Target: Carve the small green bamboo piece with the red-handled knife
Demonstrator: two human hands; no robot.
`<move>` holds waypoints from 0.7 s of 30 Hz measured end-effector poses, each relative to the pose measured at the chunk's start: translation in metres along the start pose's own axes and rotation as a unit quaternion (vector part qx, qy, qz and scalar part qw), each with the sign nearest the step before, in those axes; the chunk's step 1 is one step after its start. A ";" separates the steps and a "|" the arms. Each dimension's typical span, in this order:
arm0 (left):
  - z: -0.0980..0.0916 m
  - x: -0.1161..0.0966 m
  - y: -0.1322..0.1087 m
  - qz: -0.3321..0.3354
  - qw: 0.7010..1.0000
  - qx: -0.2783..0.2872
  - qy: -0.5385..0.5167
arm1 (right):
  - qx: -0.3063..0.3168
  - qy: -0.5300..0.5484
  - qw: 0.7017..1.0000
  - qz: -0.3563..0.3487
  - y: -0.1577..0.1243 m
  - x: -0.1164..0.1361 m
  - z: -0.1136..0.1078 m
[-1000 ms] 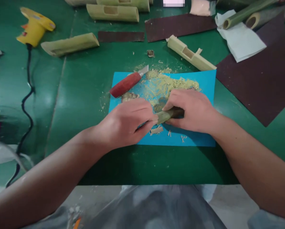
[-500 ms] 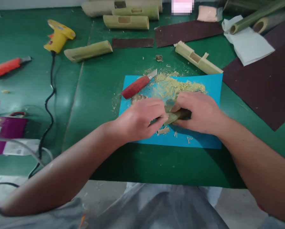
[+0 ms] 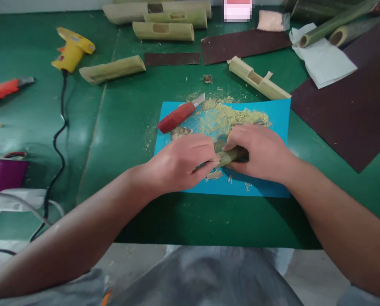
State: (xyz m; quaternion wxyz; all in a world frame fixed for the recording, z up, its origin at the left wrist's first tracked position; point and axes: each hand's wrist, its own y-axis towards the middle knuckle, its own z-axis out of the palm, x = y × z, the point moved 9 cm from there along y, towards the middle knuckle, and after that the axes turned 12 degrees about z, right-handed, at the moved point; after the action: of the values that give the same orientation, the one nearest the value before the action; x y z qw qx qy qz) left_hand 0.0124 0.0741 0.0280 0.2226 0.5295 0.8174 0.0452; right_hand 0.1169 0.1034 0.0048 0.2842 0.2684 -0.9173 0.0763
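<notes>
Over a blue sheet (image 3: 272,187), both hands are closed on a short greenish piece of bamboo (image 3: 227,158). My left hand (image 3: 186,159) pinches around its left end, thumb and fingers pressed together. My right hand (image 3: 260,151) wraps the right end, its thumb below and fingers above. Much of the bamboo is hidden by the fingers. A knife with a red handle (image 3: 177,117) lies on the sheet just beyond my left hand, its blade toward the upper right. Pale yellow-green shavings (image 3: 223,117) are heaped behind the hands, and small slivers (image 3: 214,174) lie in front.
A yellow glue gun (image 3: 70,51) with a black cord lies at the left, near an orange cutter (image 3: 1,91). Cut bamboo tubes (image 3: 164,32) lie along the back. A notched bamboo piece (image 3: 256,78), brown sandpaper sheets (image 3: 349,119) and white paper (image 3: 326,63) are toward the right.
The whole view has shifted slightly, so things sit a little farther left. Both hands keep the same hold on the bamboo, with hardly any movement relative to the sheet.
</notes>
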 end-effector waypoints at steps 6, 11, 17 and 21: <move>0.000 -0.002 0.000 0.008 1.000 0.012 -0.001 | 0.005 0.011 1.000 0.015 0.001 -0.002 0.000; 0.000 -0.002 -0.001 0.011 1.000 0.012 0.015 | 0.007 0.027 1.000 0.006 0.002 -0.001 0.000; 0.000 -0.004 -0.003 0.007 1.000 0.006 0.000 | 0.006 0.030 1.000 0.005 0.002 -0.002 0.001; 0.000 -0.003 -0.003 0.006 1.000 0.006 0.021 | 0.007 0.027 1.000 0.001 0.002 -0.002 0.001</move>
State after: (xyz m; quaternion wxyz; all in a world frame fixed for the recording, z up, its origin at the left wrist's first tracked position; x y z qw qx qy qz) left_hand 0.0108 0.0704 0.0284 0.2025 0.5345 0.8188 0.0527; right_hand 0.1166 0.1057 0.0035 0.3068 0.2673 -0.9090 0.0899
